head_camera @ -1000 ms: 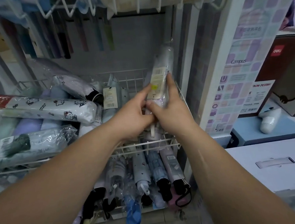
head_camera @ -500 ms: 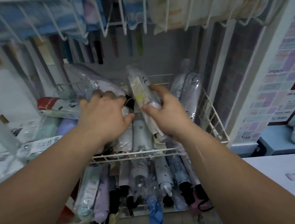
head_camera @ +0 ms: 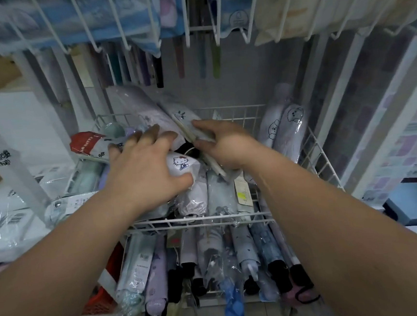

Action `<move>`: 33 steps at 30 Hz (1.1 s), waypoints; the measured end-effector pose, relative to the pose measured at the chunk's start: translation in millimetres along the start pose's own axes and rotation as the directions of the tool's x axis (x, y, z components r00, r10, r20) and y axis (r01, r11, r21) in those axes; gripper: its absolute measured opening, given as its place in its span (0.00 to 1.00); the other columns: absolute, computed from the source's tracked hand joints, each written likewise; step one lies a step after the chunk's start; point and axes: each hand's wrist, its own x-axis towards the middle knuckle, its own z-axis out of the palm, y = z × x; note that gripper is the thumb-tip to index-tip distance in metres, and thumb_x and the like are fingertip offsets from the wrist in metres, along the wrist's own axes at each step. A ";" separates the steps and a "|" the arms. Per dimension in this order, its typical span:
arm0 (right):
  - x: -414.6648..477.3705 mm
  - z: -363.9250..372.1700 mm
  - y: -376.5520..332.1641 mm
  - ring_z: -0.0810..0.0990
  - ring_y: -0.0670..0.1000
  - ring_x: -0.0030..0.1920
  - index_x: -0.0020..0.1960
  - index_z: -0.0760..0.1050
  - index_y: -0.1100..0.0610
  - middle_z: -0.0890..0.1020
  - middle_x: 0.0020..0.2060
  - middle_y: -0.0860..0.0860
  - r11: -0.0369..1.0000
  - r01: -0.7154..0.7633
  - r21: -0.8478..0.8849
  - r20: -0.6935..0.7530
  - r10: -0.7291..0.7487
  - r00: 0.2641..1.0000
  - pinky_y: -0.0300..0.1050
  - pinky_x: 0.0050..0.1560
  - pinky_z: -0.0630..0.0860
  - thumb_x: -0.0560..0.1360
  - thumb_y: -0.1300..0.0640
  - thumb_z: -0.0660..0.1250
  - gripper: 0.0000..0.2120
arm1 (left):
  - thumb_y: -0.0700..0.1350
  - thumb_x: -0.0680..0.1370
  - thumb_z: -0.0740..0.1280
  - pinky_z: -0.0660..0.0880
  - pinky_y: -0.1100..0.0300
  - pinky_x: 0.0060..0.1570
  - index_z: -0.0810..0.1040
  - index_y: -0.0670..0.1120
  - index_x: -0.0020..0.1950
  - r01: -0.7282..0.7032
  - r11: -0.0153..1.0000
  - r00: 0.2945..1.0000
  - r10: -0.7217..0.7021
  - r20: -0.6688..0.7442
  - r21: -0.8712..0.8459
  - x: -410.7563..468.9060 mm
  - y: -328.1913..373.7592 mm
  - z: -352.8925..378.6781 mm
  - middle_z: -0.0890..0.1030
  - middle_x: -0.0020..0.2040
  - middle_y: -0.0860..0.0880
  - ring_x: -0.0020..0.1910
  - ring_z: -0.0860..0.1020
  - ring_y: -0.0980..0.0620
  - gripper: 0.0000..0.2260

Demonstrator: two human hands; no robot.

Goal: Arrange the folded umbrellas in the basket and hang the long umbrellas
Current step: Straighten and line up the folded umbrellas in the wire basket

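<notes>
Folded umbrella [head_camera: 182,117] pinched in right hand [head_camera: 226,148], in basket [head_camera: 321,158].

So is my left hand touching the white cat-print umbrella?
Touching. The head view shows the left hand lying over the white cat-print umbrella, thumb pressed against its side.

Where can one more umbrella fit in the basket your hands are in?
The only bare wire shows at the back of the basket, between the right hand and the two lavender umbrellas leaning on the right wall. The left and middle, under the left hand, are piled up.
</notes>
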 end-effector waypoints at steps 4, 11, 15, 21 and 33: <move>2.2 14.6 6.5 0.62 0.56 0.77 0.77 0.60 0.38 0.66 0.77 0.48 0.999 0.009 0.039 -0.016 -0.008 1.000 0.46 0.75 0.59 0.82 0.40 0.55 0.24 | 0.71 0.64 0.59 0.54 0.32 0.73 0.60 0.61 0.78 -0.004 1.000 0.997 0.004 0.077 -0.002 1.9 -2.3 1.4 0.57 0.82 0.51 0.80 0.55 0.43 0.42; -23.5 3.7 24.8 0.71 0.56 0.71 0.73 0.71 0.49 0.76 0.69 0.55 0.988 0.055 0.144 -0.161 -0.032 0.987 0.50 0.70 0.67 0.83 0.48 0.57 0.20 | 0.77 0.65 0.52 0.62 0.37 0.71 0.64 0.60 0.75 -0.081 0.996 0.997 0.081 -0.022 -0.039 4.8 24.5 -1.5 0.68 0.76 0.49 0.75 0.64 0.42 0.41; -45.6 -25.6 56.3 0.80 0.58 0.57 0.64 0.78 0.54 0.81 0.59 0.58 0.995 -0.057 0.084 -0.484 0.091 0.870 0.43 0.55 0.74 0.79 0.52 0.63 0.16 | 0.68 0.73 0.60 0.67 0.41 0.69 0.67 0.54 0.75 -0.166 0.978 0.982 0.153 -0.106 -0.125 16.9 58.2 0.4 0.72 0.72 0.46 0.72 0.68 0.41 0.34; -78.7 -54.0 91.0 0.77 0.66 0.58 0.75 0.63 0.48 0.67 0.67 0.60 0.896 -0.438 -0.075 -0.307 0.397 0.865 0.49 0.54 0.74 0.77 0.50 0.66 0.27 | 0.50 0.80 0.66 0.70 0.54 0.64 0.70 0.51 0.74 -0.257 0.901 0.966 0.229 -0.118 -0.351 49.0 122.5 9.1 0.75 0.69 0.43 0.68 0.73 0.41 0.22; -80.5 -19.4 117.3 0.79 0.65 0.58 0.76 0.34 0.32 0.68 0.68 0.64 0.897 -0.420 0.134 -0.094 0.434 0.896 0.53 0.54 0.77 0.76 0.49 0.64 0.45 | 0.43 0.81 0.61 0.70 0.63 0.62 0.54 0.66 0.79 0.020 0.765 0.970 0.141 0.197 -0.644 114.7 183.4 78.5 0.66 0.79 0.50 0.72 0.72 0.47 0.32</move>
